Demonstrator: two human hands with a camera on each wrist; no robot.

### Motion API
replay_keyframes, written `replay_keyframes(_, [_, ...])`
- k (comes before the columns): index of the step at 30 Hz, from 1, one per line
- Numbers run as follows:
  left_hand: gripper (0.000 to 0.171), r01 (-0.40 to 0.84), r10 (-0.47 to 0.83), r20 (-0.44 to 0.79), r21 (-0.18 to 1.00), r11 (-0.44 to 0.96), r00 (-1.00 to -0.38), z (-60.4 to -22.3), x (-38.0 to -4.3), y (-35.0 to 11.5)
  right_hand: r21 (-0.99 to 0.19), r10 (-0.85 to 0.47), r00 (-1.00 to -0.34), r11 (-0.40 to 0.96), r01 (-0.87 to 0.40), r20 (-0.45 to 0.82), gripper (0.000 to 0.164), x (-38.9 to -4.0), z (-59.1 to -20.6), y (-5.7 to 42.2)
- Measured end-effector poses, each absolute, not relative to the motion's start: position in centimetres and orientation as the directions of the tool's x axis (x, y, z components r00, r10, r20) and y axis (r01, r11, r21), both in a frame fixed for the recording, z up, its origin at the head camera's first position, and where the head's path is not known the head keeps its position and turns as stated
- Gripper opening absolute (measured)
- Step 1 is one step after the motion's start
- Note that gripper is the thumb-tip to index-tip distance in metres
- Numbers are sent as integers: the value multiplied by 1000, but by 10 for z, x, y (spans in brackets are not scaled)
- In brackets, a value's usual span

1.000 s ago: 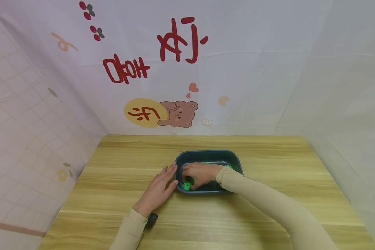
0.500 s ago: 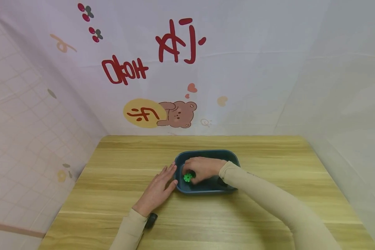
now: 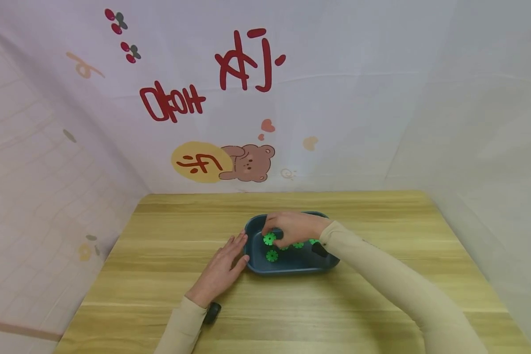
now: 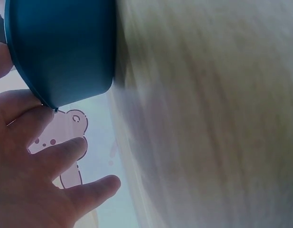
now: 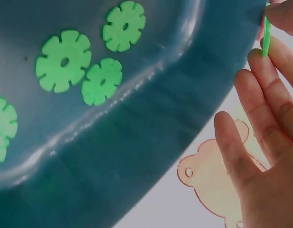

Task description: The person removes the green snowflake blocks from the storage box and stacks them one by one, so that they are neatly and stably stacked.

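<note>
A dark blue tray (image 3: 258,268) with raised walls holds several flat green notched discs, of the snowflake-block kind. Above its left part, my right hand (image 3: 294,227) pinches one green notched disc (image 3: 269,239) between thumb and fingers; the right wrist view shows that held disc (image 5: 266,35) edge-on. Below it lies a loose disc (image 3: 272,255) on the tray floor. Others, such as this loose disc (image 5: 64,61), lie flat nearby, some partly hidden by my right hand in the head view. My left hand (image 3: 219,273) has its fingers extended, their tips touching the tray's left end.
The tray stands on a wood-grain table (image 3: 265,314). A white printed cloth (image 3: 345,113) hangs behind it, with a bear picture (image 3: 250,162) low down. Each wrist wears a dark device; the left device (image 3: 212,312) lies just above the table.
My right hand has risen from the tray floor with the green disc, moving slightly back. More loose discs now show beneath it. My left hand stays at the tray's left end.
</note>
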State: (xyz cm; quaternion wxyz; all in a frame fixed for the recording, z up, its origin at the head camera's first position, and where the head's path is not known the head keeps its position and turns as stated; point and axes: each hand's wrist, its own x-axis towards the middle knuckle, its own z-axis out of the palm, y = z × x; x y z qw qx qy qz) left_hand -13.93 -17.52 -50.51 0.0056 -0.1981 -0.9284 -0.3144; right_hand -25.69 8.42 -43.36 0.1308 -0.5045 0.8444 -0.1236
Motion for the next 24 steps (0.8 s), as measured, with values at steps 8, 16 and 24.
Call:
replay_keyframes(8, [61,366,359,133,579,728,-924,-505,-139,-175,-334,-878,-476,463,-821,-47,36,-252,-422,98])
replay_keyframes(16, [61,373,360,144,585,720,-922,-504,-139,-175,-315,-873,-487,456,-833,25,34,-244,-416,113])
replay_keyframes(24, [62,379,362,152,583,719,-920,-505,-138,-175,-301,-865,-492,446,-843,96,29,-236,-413,131])
